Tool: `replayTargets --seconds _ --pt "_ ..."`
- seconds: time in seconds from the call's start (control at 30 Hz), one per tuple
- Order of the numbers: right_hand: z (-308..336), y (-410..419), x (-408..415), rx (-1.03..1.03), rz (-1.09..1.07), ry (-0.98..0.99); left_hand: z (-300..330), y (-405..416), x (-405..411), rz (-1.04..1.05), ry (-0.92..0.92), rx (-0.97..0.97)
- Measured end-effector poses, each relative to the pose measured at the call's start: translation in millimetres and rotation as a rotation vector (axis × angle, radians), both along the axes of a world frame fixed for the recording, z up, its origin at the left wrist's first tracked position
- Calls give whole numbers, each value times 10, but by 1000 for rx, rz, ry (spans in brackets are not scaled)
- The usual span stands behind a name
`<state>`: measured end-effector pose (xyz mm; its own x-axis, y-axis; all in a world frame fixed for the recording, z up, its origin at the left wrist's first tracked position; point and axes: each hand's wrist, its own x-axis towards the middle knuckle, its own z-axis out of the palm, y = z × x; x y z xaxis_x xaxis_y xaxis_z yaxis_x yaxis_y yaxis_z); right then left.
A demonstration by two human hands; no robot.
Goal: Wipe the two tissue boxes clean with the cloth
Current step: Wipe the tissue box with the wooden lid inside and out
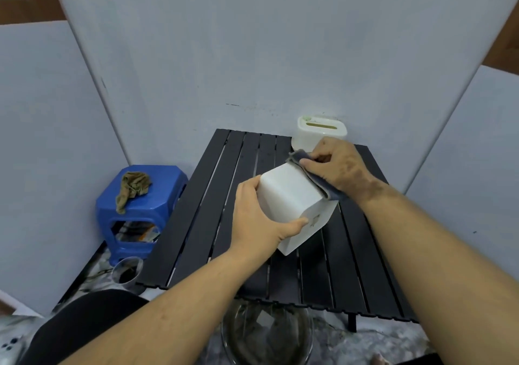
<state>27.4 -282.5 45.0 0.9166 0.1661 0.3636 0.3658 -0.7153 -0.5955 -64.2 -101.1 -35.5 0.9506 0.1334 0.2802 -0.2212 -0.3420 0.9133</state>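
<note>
Above the black slatted desk point(224, 196), the left hand point(257, 218) clamps its grip round the tilted white plastic tissue box point(292, 198) to steady it, the right hand point(339, 169) pressing a grey-blue cloth point(317, 179) along its upper edge — apparently pinched — while the second white box point(320, 134) waits behind.

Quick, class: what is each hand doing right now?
Left hand: grips the tilted white tissue box.
Right hand: holds the grey cloth against that box.

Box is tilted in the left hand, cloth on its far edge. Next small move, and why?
Probably draw the grey cloth under the right hand toward the person along the tilted box; the left hand steadies it, and that upper face looks mostly uncovered.
</note>
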Motion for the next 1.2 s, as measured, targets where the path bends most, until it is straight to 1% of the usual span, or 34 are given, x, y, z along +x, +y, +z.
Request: replayTargets --seconds 0.03,0.1,0.17,0.27,0.33,0.5,0.57,0.63,0.7,0.83,0.9,0.93,1.03,1.1,1.13,1.2 --pt "-26 -23 -26 -12 4 -6 0 8 6 -7 0 7" --pt "-120 -14 -176 -48 87 -54 -8 22 16 -15 -2 8" --pt "-202 -105 -282 -4 142 -95 4 25 23 -25 -8 2" --pt "-196 -400 -201 130 14 -78 1 30 33 -40 -5 -8" --pt "-247 -481 -201 145 -34 -77 -15 45 33 -54 -4 -16" --pt "-405 -480 -573 153 -45 -174 -38 112 55 -67 -9 6" --pt "-471 -538 -683 188 -3 -180 -27 141 87 -70 -4 24" --pt "-562 -540 -710 153 28 -228 -30 176 128 -79 3 44" --pt "-627 -548 -658 166 -10 -269 -47 202 161 -86 4 63" --pt "-573 -643 -510 510 -152 -140 -51 226 184 -97 23 80" --pt "-528 -648 -471 579 -161 -59 -32 257 206 -137 63 93" --pt "-513 -624 -454 618 -147 11 -14 278 220 -165 85 101" --pt "-468 -478 -427 882 -175 282 100 344 241 -236 152 171" --pt "-445 -404 -420 983 -220 346 284 369 242 -266 224 311" --pt "-440 -381 -418 998 -224 355 394 372 256 -269 252 420" --pt "-447 -359 -436 992 -208 358 610 343 324 -287 219 649"
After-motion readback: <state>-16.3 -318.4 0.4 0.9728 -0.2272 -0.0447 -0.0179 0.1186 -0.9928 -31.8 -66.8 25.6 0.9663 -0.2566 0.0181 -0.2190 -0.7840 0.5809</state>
